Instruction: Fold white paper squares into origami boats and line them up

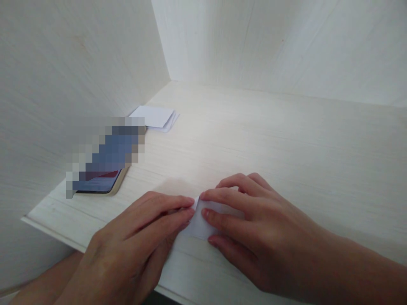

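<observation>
A small white sheet of folded paper (203, 224) lies on the pale wooden surface near its front edge, partly covered by my fingers. My left hand (143, 237) comes in from the lower left with its fingers pressed together, closed on the paper's left edge. From the right, my right hand (254, 220) holds the same paper down, its curved fingertips resting across the top and its thumb at the near edge. A slanting fold or edge shows between the two hands. What lies under the right palm is hidden.
A phone (111, 169) in a light case lies at the left, mostly blurred out. Just beyond it is a small stack of white paper pieces (152, 116). Pale wood-grain walls (79, 55) rise at the left and back. The surface's front edge (54, 235) runs below the hands.
</observation>
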A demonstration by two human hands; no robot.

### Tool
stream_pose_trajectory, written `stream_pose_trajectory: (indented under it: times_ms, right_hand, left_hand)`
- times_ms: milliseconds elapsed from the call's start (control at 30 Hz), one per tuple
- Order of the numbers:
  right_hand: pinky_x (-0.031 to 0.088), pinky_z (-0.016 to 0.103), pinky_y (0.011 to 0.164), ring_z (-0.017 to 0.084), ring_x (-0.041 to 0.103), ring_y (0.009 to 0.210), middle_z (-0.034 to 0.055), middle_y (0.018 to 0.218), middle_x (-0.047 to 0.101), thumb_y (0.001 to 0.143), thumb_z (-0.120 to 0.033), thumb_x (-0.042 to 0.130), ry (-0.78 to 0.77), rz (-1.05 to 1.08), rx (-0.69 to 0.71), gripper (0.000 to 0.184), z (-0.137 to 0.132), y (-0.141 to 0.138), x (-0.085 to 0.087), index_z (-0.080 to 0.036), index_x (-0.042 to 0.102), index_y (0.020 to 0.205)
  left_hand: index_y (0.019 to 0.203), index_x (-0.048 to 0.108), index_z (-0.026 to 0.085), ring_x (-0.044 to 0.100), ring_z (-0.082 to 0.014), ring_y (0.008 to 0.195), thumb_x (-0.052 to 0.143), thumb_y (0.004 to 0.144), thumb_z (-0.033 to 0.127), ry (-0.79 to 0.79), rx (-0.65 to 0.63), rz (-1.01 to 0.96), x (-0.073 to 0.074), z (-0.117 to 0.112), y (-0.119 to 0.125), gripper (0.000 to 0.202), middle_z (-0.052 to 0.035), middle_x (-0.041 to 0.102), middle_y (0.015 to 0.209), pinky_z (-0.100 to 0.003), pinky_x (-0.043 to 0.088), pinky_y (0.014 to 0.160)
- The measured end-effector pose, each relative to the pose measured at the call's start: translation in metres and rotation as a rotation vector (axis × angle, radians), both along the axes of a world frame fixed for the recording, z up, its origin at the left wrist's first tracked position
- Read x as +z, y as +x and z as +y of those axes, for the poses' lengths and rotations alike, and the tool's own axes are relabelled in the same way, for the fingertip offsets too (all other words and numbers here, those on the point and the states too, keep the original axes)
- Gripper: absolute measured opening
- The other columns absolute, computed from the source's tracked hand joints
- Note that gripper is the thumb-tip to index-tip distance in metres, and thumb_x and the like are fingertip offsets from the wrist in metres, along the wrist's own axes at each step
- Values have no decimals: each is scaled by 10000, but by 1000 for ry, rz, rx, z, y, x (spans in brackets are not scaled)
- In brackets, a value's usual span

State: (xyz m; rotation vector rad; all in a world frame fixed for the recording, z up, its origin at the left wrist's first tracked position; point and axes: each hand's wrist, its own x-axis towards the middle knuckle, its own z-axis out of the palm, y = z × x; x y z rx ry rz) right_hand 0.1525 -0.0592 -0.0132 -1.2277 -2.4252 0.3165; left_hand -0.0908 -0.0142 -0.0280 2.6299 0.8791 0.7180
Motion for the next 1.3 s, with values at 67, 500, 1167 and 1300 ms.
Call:
stream_pose_trajectory:
  times_ms: [67, 500, 1167, 1300]
  right_hand:
    - [507, 474, 928, 284, 616, 1060, 109, 1169, 730, 995, -267, 583, 12, 2, 1, 197, 0, 0, 0, -208, 736, 1104]
    - [546, 448, 890, 252, 631, 1007, 127, 1188, 719, 1013, -223, 542, 42, -15, 40, 196, 1, -2, -3, -164, 725, 1047]
    - [526, 427, 838, 243, 617, 956, 131, 1114, 736, 1010, -176, 530, 130, -117, 74, 218, -1, -3, -2, -145, 746, 1005]
    - [526, 423, 837, 241, 622, 958, 131, 1095, 735, 1006, -165, 535, 135, -98, 68, 214, 0, -3, -2, -147, 748, 1005]
  left_hand:
    - [1188, 695, 311, 709, -138, 1071, 577, 947, 145, -2, 12, -5, 0, 0, 1, 316, 22, 733, 1206, -179, 550, 968]
    - [1189, 677, 269, 656, -94, 1084, 594, 977, 117, 30, -6, -15, -1, -2, 5, 273, 34, 695, 1200, -173, 531, 987]
    - [1250, 673, 307, 695, -165, 1092, 549, 982, 108, -45, -24, 12, -3, -1, 3, 356, 10, 722, 1221, -293, 613, 970]
    - [1277, 662, 320, 697, -179, 1098, 571, 977, 137, -74, -25, 40, -5, 0, 0, 363, 6, 712, 1249, -302, 625, 957]
